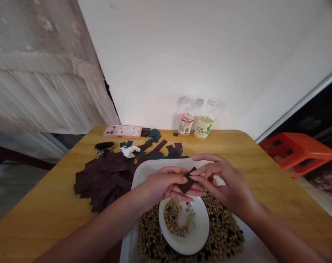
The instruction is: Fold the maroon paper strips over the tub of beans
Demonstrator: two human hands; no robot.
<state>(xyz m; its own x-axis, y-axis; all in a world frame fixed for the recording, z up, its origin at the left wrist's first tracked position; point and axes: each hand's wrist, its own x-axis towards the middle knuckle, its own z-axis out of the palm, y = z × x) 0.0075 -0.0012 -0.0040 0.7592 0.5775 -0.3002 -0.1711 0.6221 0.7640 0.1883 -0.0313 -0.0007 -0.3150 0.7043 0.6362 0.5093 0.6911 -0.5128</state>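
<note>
A small dark brown fabric piece (187, 182) lies across the fingers of my left hand (173, 182), pinned there by the thumb. My right hand (223, 180) pinches the upper right edge of the same piece between thumb and fingertips. Both hands are over a white tray (140, 175) filled with tan and dark beads (223, 230). Below them, a white dish with a dark rim (201, 239) sits on the beads and holds a few tan beads (173, 215). Left of the tray is a heap of dark brown pieces (108, 179).
Behind the tray lie green and brown scraps (155, 135), a crumpled white tissue (129, 151), black keys (104, 145) and a phone in a pink case (122, 131). Two bottles (185, 122) (204, 126) stand by the wall. An orange stool (300, 149) is at the right.
</note>
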